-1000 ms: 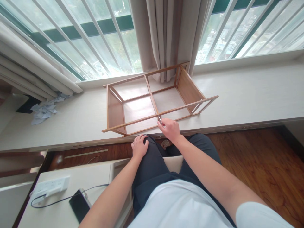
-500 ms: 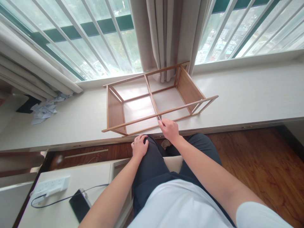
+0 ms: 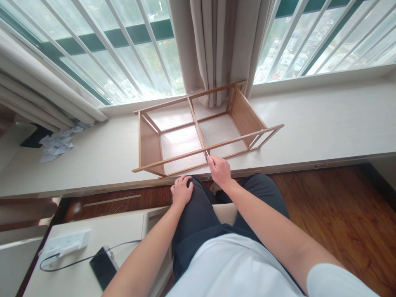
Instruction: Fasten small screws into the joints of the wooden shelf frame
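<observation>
A wooden rack frame [image 3: 198, 119] lies on its side on the pale window ledge, with a solid panel at each end and a crossbar in the middle. My right hand [image 3: 220, 169] is closed around a small tool with a thin silver metal shaft [image 3: 207, 153]. The shaft's tip meets the near rail where the middle crossbar joins it; the tool's handle is hidden in my fist. My left hand [image 3: 182, 189] lies on my left knee, fingers stretched out and holding nothing, a little below the frame's near edge.
Crumpled paper scraps [image 3: 57, 144] lie at the ledge's left end by a dark object [image 3: 32, 136]. Lower left, a white cabinet [image 3: 123, 231] bears a power strip [image 3: 64, 243], a cable and a black device [image 3: 103, 266]. Curtains [image 3: 213, 49] hang behind the frame.
My right hand has shifted and turned slightly, and more of the tool's shaft shows. The wooden frame and my left hand stay in place.
</observation>
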Available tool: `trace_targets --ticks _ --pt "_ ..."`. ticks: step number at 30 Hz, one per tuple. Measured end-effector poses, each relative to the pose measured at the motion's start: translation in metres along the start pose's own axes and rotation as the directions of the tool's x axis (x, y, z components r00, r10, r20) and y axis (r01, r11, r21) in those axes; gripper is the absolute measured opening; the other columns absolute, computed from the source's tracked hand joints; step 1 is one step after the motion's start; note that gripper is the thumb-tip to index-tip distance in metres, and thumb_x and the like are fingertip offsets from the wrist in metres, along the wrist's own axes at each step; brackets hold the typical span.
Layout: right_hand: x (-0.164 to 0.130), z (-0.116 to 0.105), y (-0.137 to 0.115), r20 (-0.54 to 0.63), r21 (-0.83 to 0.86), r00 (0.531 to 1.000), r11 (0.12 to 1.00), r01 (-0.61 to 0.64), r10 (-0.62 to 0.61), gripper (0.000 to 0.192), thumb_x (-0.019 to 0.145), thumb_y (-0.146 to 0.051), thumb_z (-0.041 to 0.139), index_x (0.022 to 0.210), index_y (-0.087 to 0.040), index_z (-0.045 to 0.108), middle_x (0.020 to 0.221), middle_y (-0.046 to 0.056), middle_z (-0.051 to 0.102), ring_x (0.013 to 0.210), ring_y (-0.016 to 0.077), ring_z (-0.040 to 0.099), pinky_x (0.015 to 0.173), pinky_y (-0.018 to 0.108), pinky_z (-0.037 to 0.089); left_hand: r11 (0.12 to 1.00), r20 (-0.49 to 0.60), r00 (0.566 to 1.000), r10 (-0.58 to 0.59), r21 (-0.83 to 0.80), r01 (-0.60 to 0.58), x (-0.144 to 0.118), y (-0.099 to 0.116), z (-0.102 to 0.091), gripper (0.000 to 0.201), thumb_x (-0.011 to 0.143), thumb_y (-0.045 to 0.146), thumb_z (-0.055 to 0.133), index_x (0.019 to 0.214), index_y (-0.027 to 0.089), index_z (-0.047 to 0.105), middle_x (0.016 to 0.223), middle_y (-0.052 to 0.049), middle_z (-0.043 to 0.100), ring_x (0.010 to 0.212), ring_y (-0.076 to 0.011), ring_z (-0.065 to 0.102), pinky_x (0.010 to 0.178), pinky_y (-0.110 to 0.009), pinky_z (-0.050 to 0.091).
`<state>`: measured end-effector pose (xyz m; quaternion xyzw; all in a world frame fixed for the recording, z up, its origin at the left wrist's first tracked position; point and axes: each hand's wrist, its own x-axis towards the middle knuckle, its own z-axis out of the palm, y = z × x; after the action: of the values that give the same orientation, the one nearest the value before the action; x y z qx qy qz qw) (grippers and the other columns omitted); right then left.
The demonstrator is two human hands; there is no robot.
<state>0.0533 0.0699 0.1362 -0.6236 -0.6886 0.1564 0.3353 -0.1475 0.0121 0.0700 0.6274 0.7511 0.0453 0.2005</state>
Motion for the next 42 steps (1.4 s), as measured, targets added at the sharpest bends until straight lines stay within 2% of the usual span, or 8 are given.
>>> trace_targets --ticks 9,15,21,30,32,34,38,42 --pt "-0.002 0.000 -0.007 0.014 0.174 0.995 0.980 -0.095 0.094 0.048 0.107 -0.044 0.031 0.064 -0.024 0.041 0.060 0.000 0.052 0.058 0.0164 0.045 0.059 0.030 0.027 1.000 -0.012 1.000 0.011 -0.014 -0.012 -0.001 0.000 0.000 0.031 0.095 0.036 0.052 0.122 0.035 0.068 0.147 0.000 0.059 0.138 -0.0267 0.048 0.110 -0.052 0.039" --pt "-0.003 0.004 -0.009 0.030 0.382 0.982 0.906 -0.183 0.185 0.047 0.104 -0.044 0.036 0.064 -0.023 0.045 0.058 -0.001 0.050 0.059 0.0162 0.048 0.063 0.029 0.033 1.000 -0.003 1.000 0.003 -0.008 -0.003 0.000 0.000 0.000 0.032 0.095 0.036 0.053 0.123 0.035 0.068 0.148 -0.001 0.059 0.137 -0.0269 0.047 0.111 -0.051 0.039" --pt "-0.006 0.014 -0.008 0.016 0.533 0.974 0.823 -0.199 0.225 0.048 0.104 -0.046 0.038 0.063 -0.023 0.048 0.057 -0.002 0.049 0.057 0.0157 0.046 0.061 0.029 0.034 1.000 -0.007 1.000 0.002 -0.008 -0.002 -0.001 0.000 -0.001 0.031 0.095 0.035 0.053 0.122 0.035 0.068 0.148 0.000 0.059 0.138 -0.0269 0.047 0.110 -0.051 0.039" --pt "-0.008 0.016 -0.007 0.022 0.506 0.976 0.840 -0.196 0.214 0.049 0.103 -0.051 0.041 0.064 -0.023 0.048 0.057 -0.003 0.042 0.058 0.0146 0.041 0.060 0.029 0.031 1.000 -0.009 1.000 0.002 0.006 -0.002 0.000 -0.001 0.000 0.031 0.095 0.036 0.053 0.122 0.035 0.068 0.148 -0.001 0.059 0.138 -0.0278 0.048 0.110 -0.052 0.040" --pt "-0.009 0.019 -0.005 0.084 0.590 0.969 0.772 -0.236 0.231 0.050 0.101 -0.058 0.046 0.066 -0.022 0.052 0.056 -0.004 0.042 0.056 0.0141 0.040 0.057 0.028 0.030 1.000 -0.010 1.000 0.004 0.006 -0.004 0.000 -0.001 0.000 0.031 0.095 0.036 0.053 0.122 0.035 0.069 0.148 -0.002 0.059 0.138 -0.0281 0.048 0.110 -0.052 0.040" --pt "-0.010 0.022 -0.003 0.170 0.706 0.952 0.643 -0.297 0.253 0.051 0.096 -0.065 0.052 0.070 -0.022 0.056 0.056 -0.004 0.042 0.053 0.0130 0.039 0.053 0.027 0.030 1.000 -0.015 1.000 0.008 0.001 -0.008 0.000 -0.001 0.000 0.031 0.095 0.035 0.053 0.122 0.035 0.069 0.147 -0.002 0.059 0.138 -0.0280 0.048 0.110 -0.052 0.040" --pt "-0.012 0.022 -0.002 0.298 0.869 0.917 0.322 -0.375 0.265 0.053 0.088 -0.073 0.060 0.081 -0.021 0.066 0.059 -0.004 0.047 0.047 0.0104 0.038 0.045 0.025 0.028 1.000 -0.021 1.000 0.008 -0.005 -0.008 0.000 -0.001 0.001 0.031 0.095 0.035 0.053 0.122 0.035 0.068 0.147 -0.001 0.060 0.137 -0.0276 0.048 0.110 -0.052 0.039" --pt "-0.010 0.013 -0.006 0.478 0.876 0.851 -0.041 -0.481 0.219 0.050 0.088 -0.069 0.063 0.087 -0.020 0.068 0.062 -0.003 0.052 0.046 0.0102 0.042 0.043 0.024 0.029 1.000 -0.017 1.000 0.007 0.005 -0.007 0.000 -0.001 0.002 0.031 0.095 0.035 0.053 0.122 0.035 0.068 0.147 -0.001 0.059 0.137 -0.0276 0.049 0.109 -0.052 0.041"
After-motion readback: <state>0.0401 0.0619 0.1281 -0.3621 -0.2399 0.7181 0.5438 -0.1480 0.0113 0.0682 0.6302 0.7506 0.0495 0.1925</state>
